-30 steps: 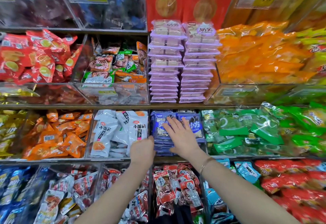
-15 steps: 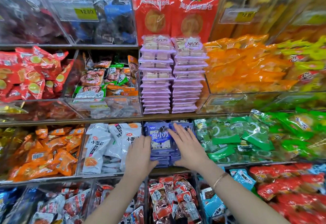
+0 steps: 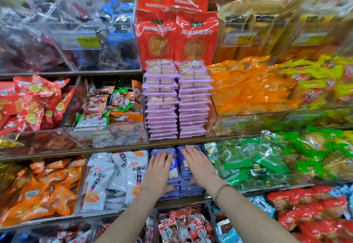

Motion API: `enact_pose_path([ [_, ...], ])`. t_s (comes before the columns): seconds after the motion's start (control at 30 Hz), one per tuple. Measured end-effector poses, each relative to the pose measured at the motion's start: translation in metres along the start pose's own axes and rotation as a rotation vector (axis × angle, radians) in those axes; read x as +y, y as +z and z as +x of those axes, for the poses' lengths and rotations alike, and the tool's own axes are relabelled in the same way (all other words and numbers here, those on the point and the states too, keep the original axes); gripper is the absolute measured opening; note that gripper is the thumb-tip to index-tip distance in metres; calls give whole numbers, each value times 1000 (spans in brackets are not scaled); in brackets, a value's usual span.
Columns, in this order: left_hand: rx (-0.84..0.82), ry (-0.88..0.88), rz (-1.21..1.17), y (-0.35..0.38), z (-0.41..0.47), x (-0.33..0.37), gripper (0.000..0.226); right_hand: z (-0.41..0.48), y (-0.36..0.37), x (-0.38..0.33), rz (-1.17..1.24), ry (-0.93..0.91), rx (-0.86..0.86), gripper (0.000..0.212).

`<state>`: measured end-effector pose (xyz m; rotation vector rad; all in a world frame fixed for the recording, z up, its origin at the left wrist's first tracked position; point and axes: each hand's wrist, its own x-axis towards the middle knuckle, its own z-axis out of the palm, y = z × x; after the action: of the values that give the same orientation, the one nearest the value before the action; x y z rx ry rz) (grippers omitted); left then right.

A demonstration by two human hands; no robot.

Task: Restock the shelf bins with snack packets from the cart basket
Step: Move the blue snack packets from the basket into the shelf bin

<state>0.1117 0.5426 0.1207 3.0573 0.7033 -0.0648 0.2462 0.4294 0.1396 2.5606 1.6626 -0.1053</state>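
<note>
Shop shelving: clear acrylic bins (image 3: 114, 135) packed with foil snacks. Two stacks of blue-purple plastic snack packets (image 3: 176, 168) sit in the middle-shelf bin, under the lilac tray stacks (image 3: 177, 109). Left hand (image 3: 158, 172) and right hand (image 3: 198, 166) lie flat on top, fingers spread, gripping nothing. Versus 0.5 s ago: left hand moved from the stack's side onto its top.

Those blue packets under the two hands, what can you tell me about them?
The blue packets are flat, glossy plastic pouches with white print, piled in two side-by-side stacks in a narrow shelf slot. White packets lie to one side, green packets to the other, and lilac trays sit on the shelf above. The left hand rests flat on one stack and the right hand on the other, fingers spread.
</note>
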Motion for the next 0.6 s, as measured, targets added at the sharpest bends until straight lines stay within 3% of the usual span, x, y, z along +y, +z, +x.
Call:
enact_pose_path([
  [0.2,0,54,-28,-6,0,0,126,-6,-12,8,148,-59,-85,123],
  [0.4,50,180,-138,-27,-6,-4,127,-18,-29,17,262,-109,-66,110],
  [0.5,116,213,-299,-59,-13,-8,104,-25,-49,17,313,-128,-7,95],
  [0.6,448,148,-462,-101,-13,-18,48,-28,-88,21,375,-142,144,78],
])
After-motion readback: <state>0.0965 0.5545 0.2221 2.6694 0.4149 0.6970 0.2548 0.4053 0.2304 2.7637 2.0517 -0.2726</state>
